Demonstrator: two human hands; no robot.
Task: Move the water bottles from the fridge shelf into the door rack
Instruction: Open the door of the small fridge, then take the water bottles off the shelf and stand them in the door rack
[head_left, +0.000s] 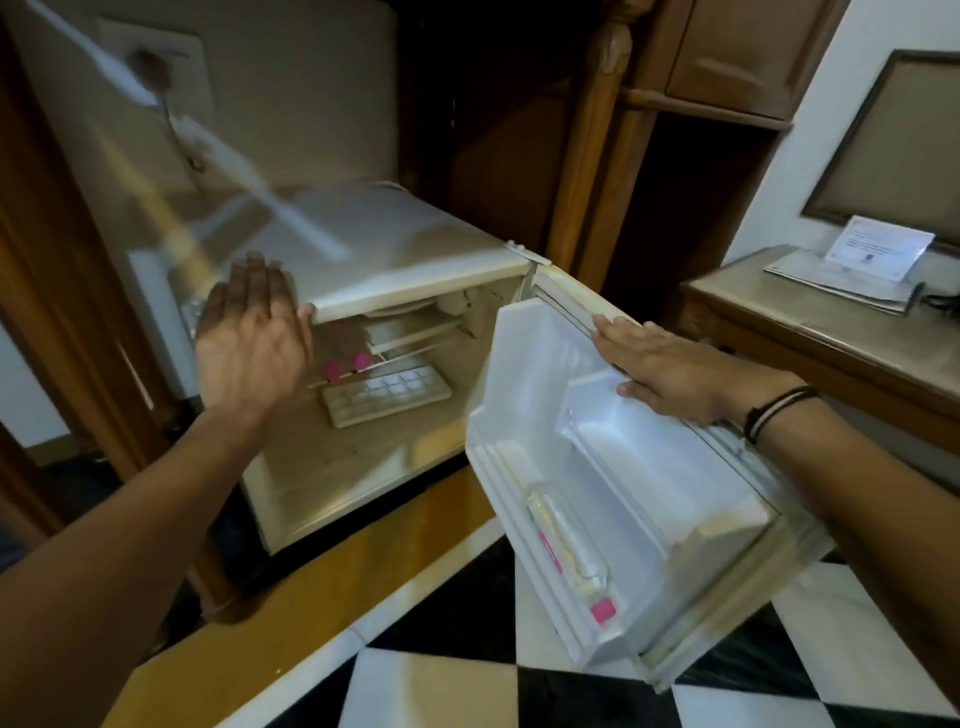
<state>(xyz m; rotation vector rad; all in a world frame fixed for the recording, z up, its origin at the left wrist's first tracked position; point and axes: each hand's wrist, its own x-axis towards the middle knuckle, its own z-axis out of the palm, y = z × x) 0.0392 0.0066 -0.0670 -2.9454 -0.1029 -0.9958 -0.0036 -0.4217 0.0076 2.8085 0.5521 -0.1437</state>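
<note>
Writing: none legible. The bottle in the door rack carries a pink label strip, text too small to read; the white card on the far-right surface has printed lines, also unreadable.

Your left hand is raised in front of the fridge at its left front edge, palm toward the opening, fingers straight and together, holding nothing. It is motion-blurred. Your thumb tip touches the front lip of the fridge top.

Your right hand lies flat on the top edge of the open door, fingers extended along the rubber gasket, not curled round anything. A black band sits on that wrist.

Bottles: two pink caps show on the wire shelf inside the fridge, just right of your left hand and not touching it; the bottle bodies are hidden or blurred. One clear plastic bottle with a pink cap lies in the near, lower door rack, cap toward you, well apart from both hands.

Materials: fridge body cream and scuffed; door liner white moulded plastic with ribbed rails and a box-shaped upper compartment. A white ice-cube tray with a grid of cells lies on the fridge floor. Floor is glossy tile, black and white checks with a yellow band. Carved brown wood cabinet stands behind.
</note>
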